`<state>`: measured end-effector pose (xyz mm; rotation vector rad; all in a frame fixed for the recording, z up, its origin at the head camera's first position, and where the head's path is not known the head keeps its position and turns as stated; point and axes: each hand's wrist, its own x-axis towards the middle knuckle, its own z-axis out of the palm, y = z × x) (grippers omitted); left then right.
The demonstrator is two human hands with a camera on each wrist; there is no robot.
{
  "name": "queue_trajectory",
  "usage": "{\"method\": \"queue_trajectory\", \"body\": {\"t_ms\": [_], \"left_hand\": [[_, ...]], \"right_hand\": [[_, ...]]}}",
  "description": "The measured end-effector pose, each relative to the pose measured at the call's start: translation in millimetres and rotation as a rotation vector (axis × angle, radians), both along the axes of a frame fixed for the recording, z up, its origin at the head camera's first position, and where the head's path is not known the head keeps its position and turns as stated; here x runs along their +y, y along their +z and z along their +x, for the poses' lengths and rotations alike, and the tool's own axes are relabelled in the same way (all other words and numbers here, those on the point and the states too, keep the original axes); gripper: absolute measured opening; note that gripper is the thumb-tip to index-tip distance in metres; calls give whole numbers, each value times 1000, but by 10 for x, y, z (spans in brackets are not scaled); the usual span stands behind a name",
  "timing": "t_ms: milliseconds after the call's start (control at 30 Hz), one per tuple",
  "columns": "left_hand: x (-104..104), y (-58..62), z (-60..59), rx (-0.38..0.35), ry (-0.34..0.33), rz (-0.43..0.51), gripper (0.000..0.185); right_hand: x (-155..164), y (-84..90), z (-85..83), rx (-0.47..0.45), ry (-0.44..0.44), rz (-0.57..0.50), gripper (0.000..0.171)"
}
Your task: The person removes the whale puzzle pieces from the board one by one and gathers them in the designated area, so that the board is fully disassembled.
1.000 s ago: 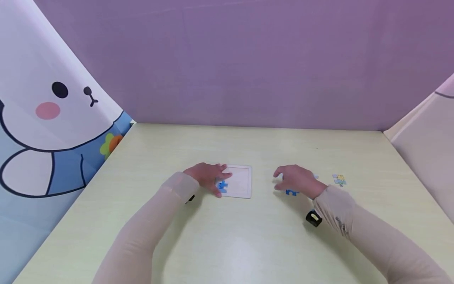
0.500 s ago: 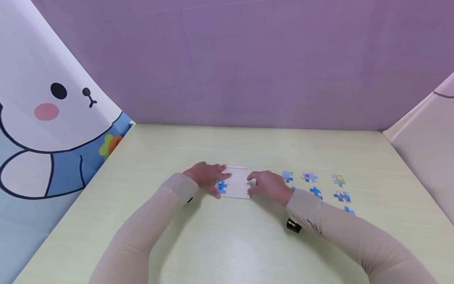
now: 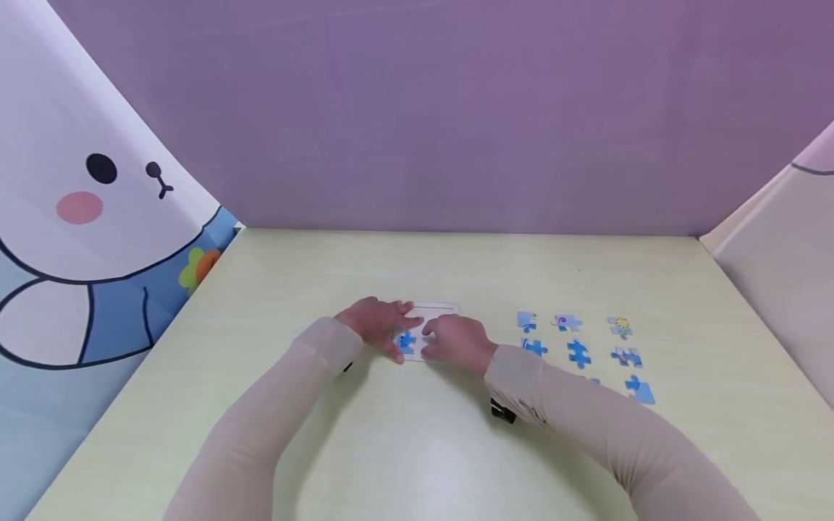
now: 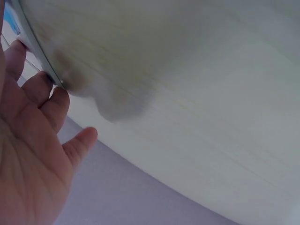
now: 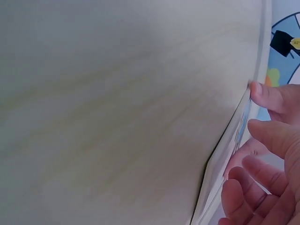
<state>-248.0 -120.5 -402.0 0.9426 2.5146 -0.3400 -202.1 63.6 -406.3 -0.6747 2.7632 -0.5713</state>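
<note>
on the left i see my left hand (image 3: 376, 323) lying flat on the left edge of the white puzzle tray (image 3: 435, 312), fingers straight and relaxed, holding nothing. the tray lies on the pale desk (image 3: 417, 449), near its middle. one blue piece (image 3: 407, 340) sits in the tray between both hands. my right hand (image 3: 456, 340) rests over the tray's right part, fingers bent down on it; i cannot tell if it pinches a piece. further right, loose pieces (image 3: 578, 353) lie in rows on the desk.
</note>
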Motion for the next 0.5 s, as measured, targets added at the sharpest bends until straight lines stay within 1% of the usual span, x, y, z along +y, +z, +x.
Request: {"method": "queue_trajectory", "body": {"t_ms": [233,333,400,500], "left_hand": [[-19,-14,6,6,-13,35,80],[-25,-22,6,11,-11,42,79],[-30,-30,6,15,-9,45,80],[-32,-42,8,21,-8,50,81]], "right_hand": [[-152,-1,-8,27,19,21,28],[-200,-12,-9,55,25,34,26],[-221,-24,-14,68,29,35,26],[-235,-35,-19,71,26,31,30]]}}
